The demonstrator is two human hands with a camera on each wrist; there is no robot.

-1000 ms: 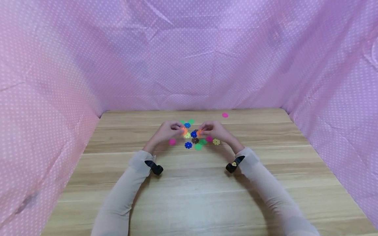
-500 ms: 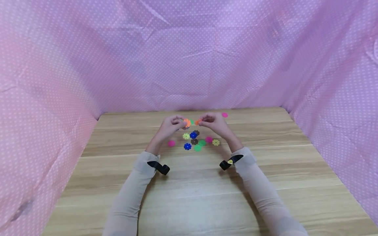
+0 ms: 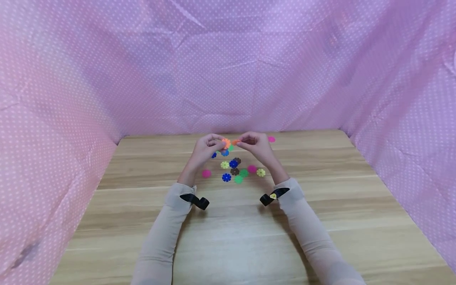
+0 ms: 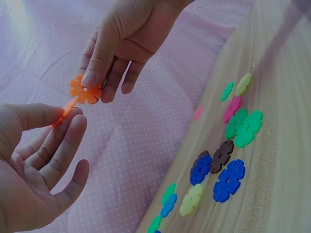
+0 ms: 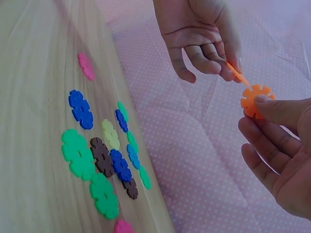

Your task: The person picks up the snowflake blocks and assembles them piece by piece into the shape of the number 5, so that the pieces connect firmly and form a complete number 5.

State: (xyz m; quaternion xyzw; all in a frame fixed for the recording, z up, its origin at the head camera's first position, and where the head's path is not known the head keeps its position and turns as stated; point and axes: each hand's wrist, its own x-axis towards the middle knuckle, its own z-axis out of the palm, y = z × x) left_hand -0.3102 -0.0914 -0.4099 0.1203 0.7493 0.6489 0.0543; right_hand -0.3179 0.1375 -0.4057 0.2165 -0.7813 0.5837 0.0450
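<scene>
My left hand (image 3: 206,149) pinches an orange notched plastic disc (image 4: 65,111), a snowflake-shaped building piece, between thumb and fingers. Another orange disc (image 5: 256,101) is pinched in my right hand (image 3: 259,148). Both hands are raised over the far part of the table. In the wrist views the two discs stand at an angle to each other, edge to edge; whether their slots are joined I cannot tell. Below lie loose discs of the same kind: a yellow disc (image 3: 225,164), a dark blue disc (image 3: 226,177), a brown disc (image 3: 234,171) and a green disc (image 3: 238,179).
Pink discs lie apart from the cluster: one pink disc (image 3: 206,173) at its left, another pink disc (image 3: 272,139) near the far edge. A second yellow disc (image 3: 261,172) is at the right. Pink dotted cloth (image 3: 228,79) hangs behind the wooden table (image 3: 228,237) and at both sides.
Both hands have lifted from the disc cluster and moved away toward the far edge. The two orange discs have come closer together, edge to edge. The loose discs have stayed put.
</scene>
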